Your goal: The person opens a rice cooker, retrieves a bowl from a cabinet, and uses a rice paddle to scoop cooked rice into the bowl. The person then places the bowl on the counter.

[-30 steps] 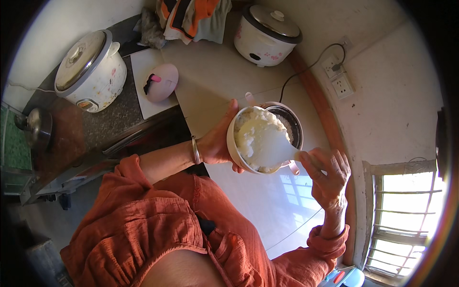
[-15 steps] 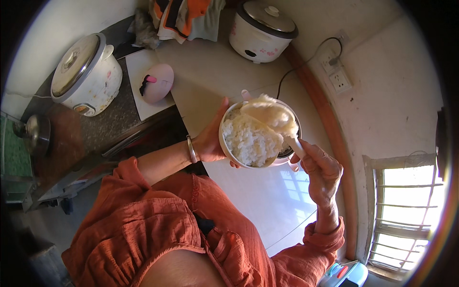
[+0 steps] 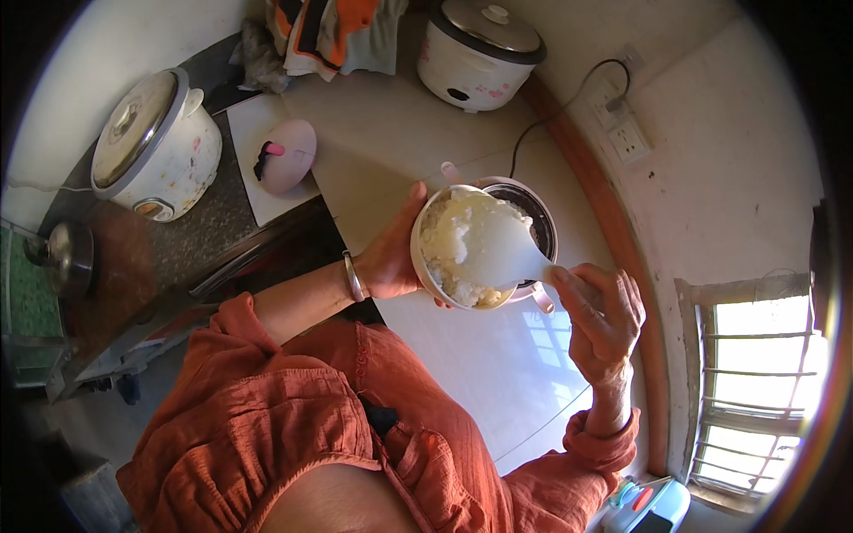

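My left hand (image 3: 391, 259) is wrapped around the left side of a white bowl (image 3: 419, 265) heaped with cooked rice (image 3: 444, 233). In my right hand (image 3: 604, 315) is the handle of a pale rice paddle (image 3: 505, 249), its broad blade lying over the rice and covering much of it. Just behind and to the right of the bowl stands a small pink pot (image 3: 550, 213) with a dark inside, partly hidden by the bowl. Pink handles stick out from it, and rice grains cling to its inner wall.
A floral rice cooker (image 3: 480, 62) stands at the far wall, another cooker (image 3: 164, 147) on the dark counter at left. A pink lid (image 3: 289, 155) lies on a white board. A black cord (image 3: 542, 131) runs to a wall socket (image 3: 628, 139). A barred window (image 3: 751, 382) is at right.
The paddle, heaped with rice before, has turned over and now lies blade-down on the rice in the bowl. My right hand has rotated; more of the pot's dark inside shows.
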### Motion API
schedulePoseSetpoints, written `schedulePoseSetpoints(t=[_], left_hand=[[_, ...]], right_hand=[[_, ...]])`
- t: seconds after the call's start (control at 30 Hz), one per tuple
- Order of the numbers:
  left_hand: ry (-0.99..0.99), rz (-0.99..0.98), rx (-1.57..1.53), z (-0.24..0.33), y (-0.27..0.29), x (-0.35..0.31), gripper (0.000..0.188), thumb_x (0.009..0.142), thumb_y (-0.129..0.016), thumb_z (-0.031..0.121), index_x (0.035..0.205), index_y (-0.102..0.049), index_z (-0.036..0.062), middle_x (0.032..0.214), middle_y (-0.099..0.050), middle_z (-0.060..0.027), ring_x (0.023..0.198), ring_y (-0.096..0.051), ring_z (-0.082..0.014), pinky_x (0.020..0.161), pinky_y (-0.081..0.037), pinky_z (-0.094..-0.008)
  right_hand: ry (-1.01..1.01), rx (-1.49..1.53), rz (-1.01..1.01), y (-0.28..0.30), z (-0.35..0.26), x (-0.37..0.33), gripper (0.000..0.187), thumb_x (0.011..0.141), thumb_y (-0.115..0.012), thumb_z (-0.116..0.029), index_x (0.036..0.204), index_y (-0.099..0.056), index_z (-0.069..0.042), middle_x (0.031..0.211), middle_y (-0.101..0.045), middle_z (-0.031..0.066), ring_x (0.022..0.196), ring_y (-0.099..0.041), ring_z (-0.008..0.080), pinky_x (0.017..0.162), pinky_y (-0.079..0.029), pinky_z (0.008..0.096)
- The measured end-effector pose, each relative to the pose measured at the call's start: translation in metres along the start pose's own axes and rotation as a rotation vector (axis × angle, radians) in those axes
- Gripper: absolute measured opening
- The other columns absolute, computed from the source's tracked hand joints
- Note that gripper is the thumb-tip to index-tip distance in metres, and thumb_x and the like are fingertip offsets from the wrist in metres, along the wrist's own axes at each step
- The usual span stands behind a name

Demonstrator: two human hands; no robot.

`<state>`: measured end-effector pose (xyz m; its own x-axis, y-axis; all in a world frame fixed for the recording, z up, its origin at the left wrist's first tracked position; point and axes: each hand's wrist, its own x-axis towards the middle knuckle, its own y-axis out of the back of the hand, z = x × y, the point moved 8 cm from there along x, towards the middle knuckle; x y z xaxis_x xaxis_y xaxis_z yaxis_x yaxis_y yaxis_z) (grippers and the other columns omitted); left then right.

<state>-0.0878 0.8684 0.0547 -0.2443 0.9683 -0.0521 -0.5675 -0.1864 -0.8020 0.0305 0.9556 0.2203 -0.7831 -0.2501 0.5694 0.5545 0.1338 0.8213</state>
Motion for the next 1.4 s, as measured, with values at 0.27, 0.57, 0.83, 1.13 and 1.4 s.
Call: schedulePoseSetpoints(t=[0.27,0.57,0.83,1.13,1.4], left_hand=[[0.005,0.022,0.006,-0.006,0.006,-0.003,0.083,0.084,-0.019,0.075,0.140,-0.035,0.0156,0.140,-0.042,-0.0069,0.127,-0.043,-0.0239,0.102,-0.038,-0.0438],[-0.043,0.055,0.040,0.000,0.005,-0.004,0.083,0.086,-0.014,0.072,0.142,-0.030,0.0142,0.143,-0.036,-0.0072,0.130,-0.039,-0.0245,0.105,-0.035,-0.0426],[-0.086,-0.059,0.040,-0.008,0.016,-0.009,0.080,0.086,-0.028,0.068,0.144,-0.023,0.0132,0.145,-0.032,-0.0067,0.131,-0.036,-0.0225,0.106,-0.035,-0.0417],[-0.174,-0.252,-0.092,-0.013,0.035,-0.021,0.095,0.073,-0.075,0.041,0.144,-0.018,0.0127,0.142,-0.033,-0.0049,0.130,-0.035,-0.0213,0.106,-0.036,-0.0396],[-0.290,-0.066,0.074,0.000,0.017,-0.018,0.111,0.061,-0.086,0.034,0.144,-0.016,0.0133,0.140,-0.032,-0.0058,0.130,-0.034,-0.0205,0.106,-0.036,-0.0388]], right_hand=[[0.041,-0.047,-0.132,-0.004,-0.005,0.009,0.040,0.068,-0.067,-0.001,0.106,-0.069,-0.016,0.079,-0.059,0.0030,0.062,-0.055,0.0164,0.053,-0.043,0.0307],[-0.412,0.606,-0.023,-0.003,0.026,-0.006,0.026,0.081,-0.061,0.003,0.107,-0.066,0.000,0.080,-0.063,0.0111,0.071,-0.062,0.0168,0.063,-0.049,0.0261],[-0.339,0.382,-0.061,-0.009,0.024,-0.009,0.027,0.081,-0.061,0.001,0.107,-0.066,-0.004,0.076,-0.062,0.0107,0.063,-0.062,0.0195,0.057,-0.050,0.0291],[-0.399,0.319,0.112,-0.004,0.027,-0.025,0.027,0.085,-0.060,-0.001,0.111,-0.064,-0.002,0.074,-0.063,0.0124,0.062,-0.062,0.0192,0.055,-0.049,0.0289],[-0.128,-0.098,0.086,-0.012,-0.017,-0.025,0.044,0.063,-0.064,0.009,0.107,-0.065,0.002,0.075,-0.058,0.0099,0.057,-0.057,0.0176,0.048,-0.046,0.0287]])
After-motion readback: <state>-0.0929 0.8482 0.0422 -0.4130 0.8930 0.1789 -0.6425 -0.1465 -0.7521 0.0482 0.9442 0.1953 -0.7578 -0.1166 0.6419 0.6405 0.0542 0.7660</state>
